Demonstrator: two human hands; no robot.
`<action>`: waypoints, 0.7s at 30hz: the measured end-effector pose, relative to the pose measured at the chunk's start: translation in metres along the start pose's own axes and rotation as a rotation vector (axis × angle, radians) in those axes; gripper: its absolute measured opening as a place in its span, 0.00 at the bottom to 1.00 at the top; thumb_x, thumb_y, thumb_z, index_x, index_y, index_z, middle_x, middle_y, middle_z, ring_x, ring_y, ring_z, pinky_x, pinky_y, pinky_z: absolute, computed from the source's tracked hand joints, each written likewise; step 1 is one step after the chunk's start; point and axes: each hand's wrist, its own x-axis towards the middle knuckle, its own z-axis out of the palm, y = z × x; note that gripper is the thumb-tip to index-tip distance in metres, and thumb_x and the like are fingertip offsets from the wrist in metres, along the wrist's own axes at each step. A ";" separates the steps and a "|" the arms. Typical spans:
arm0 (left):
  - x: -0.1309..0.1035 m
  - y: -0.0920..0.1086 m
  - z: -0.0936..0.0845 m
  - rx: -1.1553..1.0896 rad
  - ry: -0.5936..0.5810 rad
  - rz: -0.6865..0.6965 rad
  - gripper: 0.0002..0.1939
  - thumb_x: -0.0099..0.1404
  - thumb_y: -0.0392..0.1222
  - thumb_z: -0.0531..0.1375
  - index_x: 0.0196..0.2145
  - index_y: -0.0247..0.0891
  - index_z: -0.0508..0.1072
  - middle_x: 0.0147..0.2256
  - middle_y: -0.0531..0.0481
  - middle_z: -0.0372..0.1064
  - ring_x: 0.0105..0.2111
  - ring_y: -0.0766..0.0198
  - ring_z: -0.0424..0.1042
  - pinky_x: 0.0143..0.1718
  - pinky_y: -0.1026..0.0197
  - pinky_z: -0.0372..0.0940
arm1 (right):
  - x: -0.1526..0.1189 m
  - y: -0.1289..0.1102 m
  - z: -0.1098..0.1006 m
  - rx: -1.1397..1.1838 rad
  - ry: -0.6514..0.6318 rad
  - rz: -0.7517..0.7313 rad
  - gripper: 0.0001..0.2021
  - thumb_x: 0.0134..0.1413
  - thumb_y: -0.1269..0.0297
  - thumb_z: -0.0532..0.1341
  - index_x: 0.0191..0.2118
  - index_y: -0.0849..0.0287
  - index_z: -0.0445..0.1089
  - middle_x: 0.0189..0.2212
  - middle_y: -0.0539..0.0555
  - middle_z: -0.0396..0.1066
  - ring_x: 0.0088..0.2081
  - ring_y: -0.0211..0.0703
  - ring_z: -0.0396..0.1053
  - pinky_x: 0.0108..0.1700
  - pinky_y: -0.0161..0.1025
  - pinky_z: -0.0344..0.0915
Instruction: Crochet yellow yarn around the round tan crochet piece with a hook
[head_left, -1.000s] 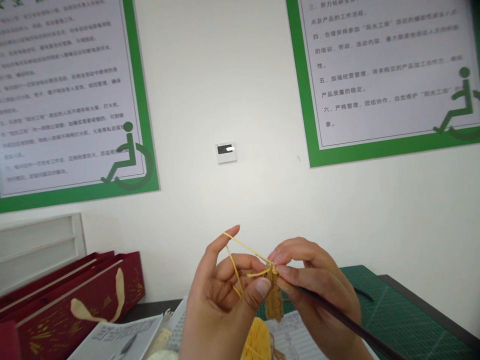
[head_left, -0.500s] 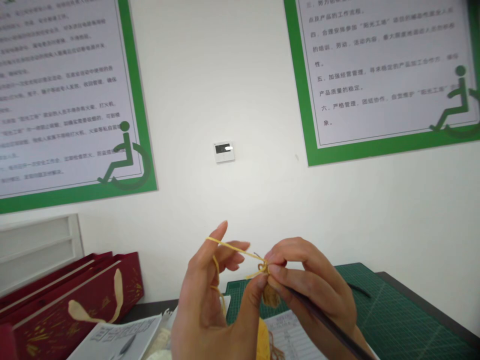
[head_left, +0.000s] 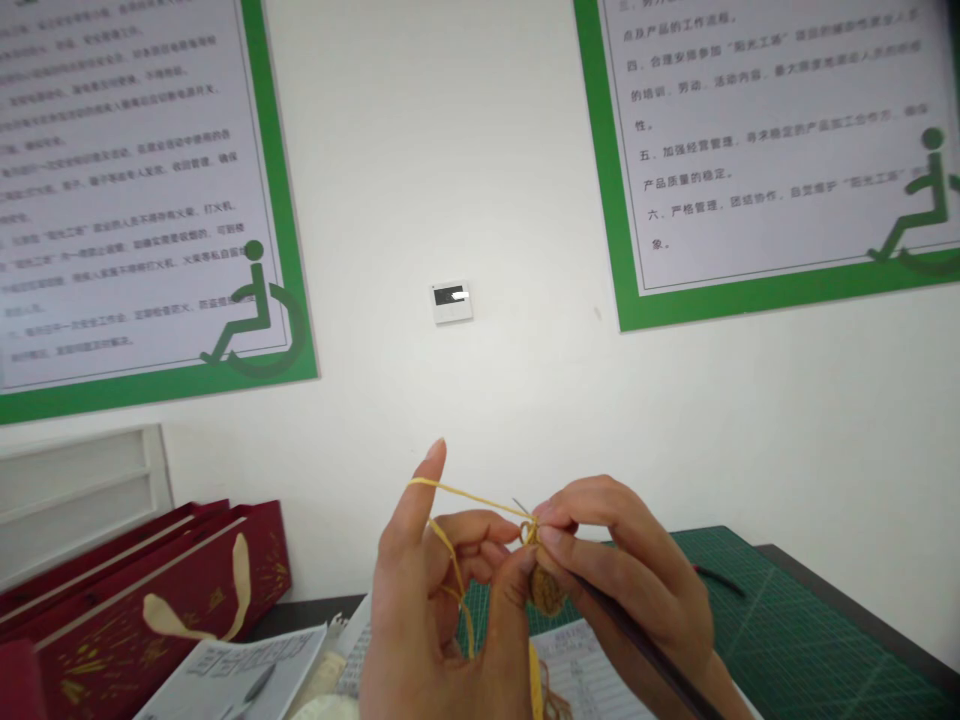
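Note:
My left hand (head_left: 420, 610) pinches a small brown crochet piece (head_left: 547, 592) near its top, with thumb and middle finger close together at the stitches. Yellow yarn (head_left: 474, 495) runs taut from the raised left index finger to the piece, and more of it hangs down across the palm. My right hand (head_left: 645, 580) grips a dark-handled crochet hook (head_left: 649, 645). The thin metal tip of the hook pokes out past the yellow loops at the top edge of the piece. Right fingertips touch the work there, hiding part of the loops.
A green cutting mat (head_left: 795, 630) covers the table on the right, with a dark-red cord or handle on it. Printed papers (head_left: 232, 675) lie at left and below the hands. Dark red gift bags (head_left: 187, 600) stand at left. Framed posters hang on the wall behind.
The left middle finger has come in to the stitches beside the thumb. More of the hook's tip shows above the loops, and the brown piece has turned a little.

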 end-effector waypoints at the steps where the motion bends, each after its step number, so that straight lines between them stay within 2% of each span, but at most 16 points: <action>1: 0.000 0.001 -0.001 0.007 -0.009 -0.002 0.37 0.59 0.31 0.70 0.62 0.56 0.68 0.32 0.56 0.79 0.25 0.65 0.78 0.31 0.66 0.73 | -0.001 -0.001 0.000 0.000 0.001 0.016 0.17 0.59 0.81 0.64 0.49 0.54 0.73 0.41 0.54 0.76 0.42 0.46 0.74 0.42 0.44 0.76; 4: 0.004 0.002 -0.006 -0.068 -0.050 -0.029 0.39 0.58 0.33 0.71 0.63 0.55 0.65 0.33 0.54 0.79 0.23 0.64 0.76 0.27 0.64 0.73 | -0.003 -0.002 -0.001 -0.022 0.007 -0.011 0.19 0.58 0.81 0.64 0.51 0.52 0.73 0.41 0.54 0.77 0.42 0.46 0.75 0.43 0.44 0.75; 6: 0.008 0.001 -0.009 -0.160 -0.119 -0.104 0.41 0.57 0.33 0.72 0.64 0.53 0.62 0.32 0.54 0.79 0.22 0.65 0.72 0.22 0.67 0.69 | -0.002 -0.001 -0.001 -0.034 0.000 -0.047 0.18 0.60 0.80 0.62 0.51 0.52 0.73 0.40 0.54 0.78 0.42 0.46 0.76 0.43 0.44 0.75; 9: 0.017 -0.006 -0.014 -0.260 -0.289 -0.260 0.43 0.57 0.35 0.73 0.65 0.52 0.58 0.32 0.53 0.77 0.17 0.72 0.62 0.15 0.72 0.57 | -0.002 -0.001 0.000 0.017 0.018 -0.032 0.16 0.60 0.79 0.62 0.50 0.53 0.74 0.38 0.54 0.78 0.40 0.45 0.77 0.41 0.43 0.76; 12: 0.026 -0.014 -0.017 -0.346 -0.469 -0.372 0.46 0.59 0.36 0.72 0.67 0.50 0.53 0.30 0.54 0.75 0.16 0.75 0.55 0.15 0.73 0.53 | -0.002 -0.001 0.002 0.052 0.085 -0.032 0.20 0.58 0.82 0.63 0.51 0.53 0.74 0.39 0.54 0.78 0.41 0.46 0.77 0.42 0.44 0.76; 14: 0.030 -0.017 -0.019 -0.421 -0.533 -0.426 0.49 0.58 0.34 0.72 0.69 0.49 0.50 0.29 0.55 0.73 0.18 0.75 0.56 0.18 0.72 0.53 | -0.002 0.000 0.004 0.058 0.113 -0.062 0.22 0.58 0.82 0.62 0.53 0.52 0.74 0.40 0.54 0.77 0.41 0.46 0.76 0.40 0.46 0.76; 16: 0.032 -0.017 -0.020 -0.487 -0.545 -0.470 0.52 0.57 0.32 0.73 0.70 0.50 0.48 0.29 0.54 0.72 0.20 0.73 0.58 0.19 0.72 0.52 | -0.001 0.001 0.006 0.122 0.129 -0.042 0.20 0.60 0.80 0.61 0.53 0.51 0.74 0.39 0.54 0.75 0.40 0.46 0.76 0.38 0.45 0.76; 21: 0.033 -0.014 -0.022 -0.593 -0.578 -0.527 0.61 0.55 0.30 0.74 0.72 0.54 0.42 0.29 0.53 0.72 0.22 0.70 0.62 0.20 0.71 0.48 | 0.002 0.001 0.017 0.419 0.221 0.163 0.05 0.66 0.66 0.63 0.44 0.50 0.75 0.34 0.52 0.70 0.35 0.44 0.74 0.33 0.43 0.74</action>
